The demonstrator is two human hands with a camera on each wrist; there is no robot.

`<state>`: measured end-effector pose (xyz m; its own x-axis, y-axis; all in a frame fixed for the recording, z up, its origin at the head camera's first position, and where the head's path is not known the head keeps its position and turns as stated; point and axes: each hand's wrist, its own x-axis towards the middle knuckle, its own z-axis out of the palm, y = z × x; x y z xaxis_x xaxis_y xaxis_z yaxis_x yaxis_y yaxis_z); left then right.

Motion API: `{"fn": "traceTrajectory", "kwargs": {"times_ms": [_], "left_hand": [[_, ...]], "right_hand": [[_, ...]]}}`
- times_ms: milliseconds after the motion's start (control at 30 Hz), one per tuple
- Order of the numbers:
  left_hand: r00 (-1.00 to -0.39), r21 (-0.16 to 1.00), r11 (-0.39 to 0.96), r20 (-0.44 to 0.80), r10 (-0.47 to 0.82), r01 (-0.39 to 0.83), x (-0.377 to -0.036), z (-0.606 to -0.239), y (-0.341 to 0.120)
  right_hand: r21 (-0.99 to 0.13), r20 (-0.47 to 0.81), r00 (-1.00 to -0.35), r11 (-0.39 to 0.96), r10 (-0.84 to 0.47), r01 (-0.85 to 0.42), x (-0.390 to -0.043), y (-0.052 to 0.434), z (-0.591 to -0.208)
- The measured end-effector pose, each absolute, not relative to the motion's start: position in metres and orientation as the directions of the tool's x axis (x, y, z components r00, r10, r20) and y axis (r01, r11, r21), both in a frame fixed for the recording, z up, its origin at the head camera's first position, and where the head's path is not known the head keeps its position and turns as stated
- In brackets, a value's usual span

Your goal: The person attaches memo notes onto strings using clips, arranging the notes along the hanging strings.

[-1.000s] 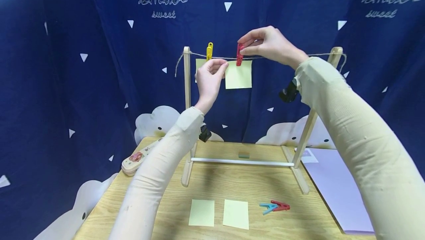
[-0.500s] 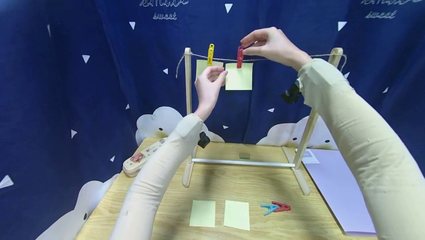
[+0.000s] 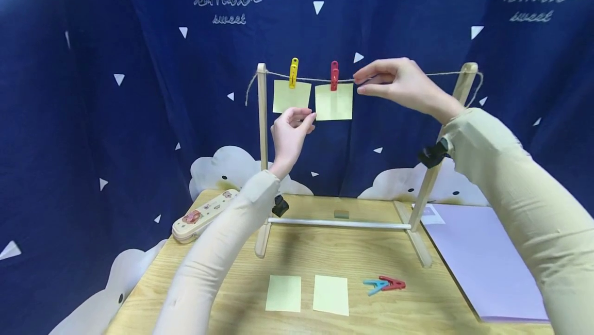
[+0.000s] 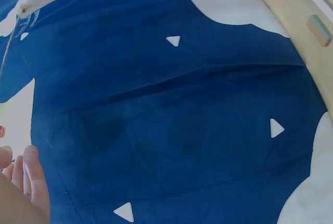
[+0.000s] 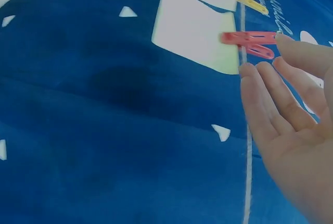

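A pale yellow sticky note (image 3: 334, 105) hangs from a twine line (image 3: 445, 73), held by a red clothespin (image 3: 334, 76). To its left hangs another sticky note (image 3: 291, 95) under a yellow clothespin (image 3: 294, 73). My right hand (image 3: 403, 85) is off to the right of the red clothespin, fingers relaxed, holding nothing; the right wrist view shows this hand (image 5: 291, 114) with its thumb apart from the fingers. Low beside the red-pinned note's left edge is my left hand (image 3: 290, 139), its fingers loosely bent and nothing between them.
Wooden posts (image 3: 262, 118) carry the twine, joined below by a white bar (image 3: 339, 223). On the table lie two sticky notes (image 3: 284, 294), a blue clothespin (image 3: 375, 286) and a red one (image 3: 393, 283). A pencil case (image 3: 199, 217) is left, a purple folder (image 3: 487, 263) right.
My right hand has let go of the red clothespin and moved right and slightly down. The left hand has slid down from the note's upper corner along its left edge. The note stays hanging.
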<state>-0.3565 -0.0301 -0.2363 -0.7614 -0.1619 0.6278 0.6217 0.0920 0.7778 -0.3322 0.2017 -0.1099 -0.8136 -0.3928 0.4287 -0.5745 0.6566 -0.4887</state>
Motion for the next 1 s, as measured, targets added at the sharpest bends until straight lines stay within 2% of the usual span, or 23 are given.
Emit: {"fn": "traceTrajectory", "kwargs": {"times_ms": [267,500,733,1000], "left_hand": [[-0.786,0.797,0.112,0.604,-0.133,0.593,-0.351,-0.260,-0.036],[-0.836,0.836,0.148,0.543,-0.080,0.529,-0.345,-0.290,-0.045],[-0.887,0.865,0.194,0.455,0.086,0.462,-0.337,-0.333,-0.064],[-0.909,0.854,0.331,0.326,0.261,0.402,-0.318,-0.382,-0.087]], "right_hand": [[-0.503,0.386,-0.803,0.626,-0.454,-0.596,-0.321,0.227,-0.167],[-0.544,0.300,-0.798,0.593,-0.523,-0.594,-0.307,0.247,-0.233],[-0.637,0.234,-0.761,0.496,-0.605,-0.590,-0.293,0.258,-0.301],[-0.666,0.214,-0.740,0.459,-0.637,-0.588,-0.276,0.277,-0.376]]}}
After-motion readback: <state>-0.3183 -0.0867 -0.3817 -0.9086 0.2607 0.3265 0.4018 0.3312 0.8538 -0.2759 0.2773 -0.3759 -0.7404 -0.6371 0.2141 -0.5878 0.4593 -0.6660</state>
